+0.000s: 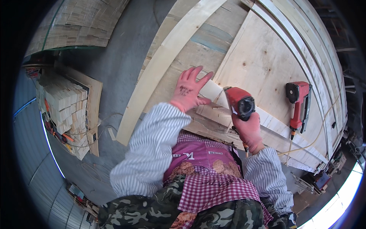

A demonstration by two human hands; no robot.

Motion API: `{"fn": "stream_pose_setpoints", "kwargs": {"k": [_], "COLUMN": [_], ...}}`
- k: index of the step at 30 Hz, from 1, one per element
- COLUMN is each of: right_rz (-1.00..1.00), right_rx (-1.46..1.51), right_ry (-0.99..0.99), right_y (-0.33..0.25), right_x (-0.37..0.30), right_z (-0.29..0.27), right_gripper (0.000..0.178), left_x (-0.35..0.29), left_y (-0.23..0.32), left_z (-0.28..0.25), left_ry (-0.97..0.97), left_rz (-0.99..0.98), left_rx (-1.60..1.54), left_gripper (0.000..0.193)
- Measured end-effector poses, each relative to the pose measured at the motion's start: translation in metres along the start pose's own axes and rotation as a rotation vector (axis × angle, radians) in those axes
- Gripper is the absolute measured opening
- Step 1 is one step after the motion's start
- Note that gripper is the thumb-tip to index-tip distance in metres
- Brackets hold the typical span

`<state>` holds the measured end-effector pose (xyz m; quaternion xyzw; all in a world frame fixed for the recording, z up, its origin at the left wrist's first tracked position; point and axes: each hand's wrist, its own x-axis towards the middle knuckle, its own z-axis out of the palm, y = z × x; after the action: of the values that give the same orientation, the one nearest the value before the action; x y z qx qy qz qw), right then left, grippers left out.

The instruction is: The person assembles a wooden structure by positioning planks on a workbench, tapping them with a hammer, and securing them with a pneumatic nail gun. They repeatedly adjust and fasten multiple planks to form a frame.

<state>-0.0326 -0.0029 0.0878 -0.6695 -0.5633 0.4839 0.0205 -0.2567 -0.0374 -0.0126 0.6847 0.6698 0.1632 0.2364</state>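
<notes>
Our right hand (248,130) grips one nail gun (241,100); a second gun (299,98) lies on plywood (263,57); our left hand (188,91) spreads wide by one strip (212,91).

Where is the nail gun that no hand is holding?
In the head view, the unheld nail gun lies on the pale plywood sheet, right of the right hand, beside the long wooden strips.

Splayed left hand (187,91), curled right hand (250,130)
</notes>
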Motion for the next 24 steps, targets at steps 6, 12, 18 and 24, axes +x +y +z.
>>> {"fn": "stream_pose_setpoints", "kwargs": {"k": [6,12,18,24], "right_rz": [0.02,0.064,-0.009,0.038], "right_rx": [0.013,-0.01,-0.03,0.015], "right_ry": [0.033,-0.019,-0.033,-0.091], "right_y": [0.014,0.021,0.019,0.009], "right_x": [-0.005,-0.012,-0.011,-0.008], "right_z": [-0.008,-0.002,0.004,0.009], "right_gripper": [0.018,0.025,0.027,0.029], "left_x": [0.038,0.021,0.015,0.014], "left_y": [-0.015,-0.018,-0.017,-0.017], "left_z": [-0.008,-0.004,-0.001,-0.003], "left_ry": [-0.348,-0.283,-0.223,-0.192], "left_rz": [0.22,0.133,0.101,0.095], "left_rx": [0.15,0.086,0.092,0.033], "left_gripper": [0.09,0.082,0.078,0.078]}}
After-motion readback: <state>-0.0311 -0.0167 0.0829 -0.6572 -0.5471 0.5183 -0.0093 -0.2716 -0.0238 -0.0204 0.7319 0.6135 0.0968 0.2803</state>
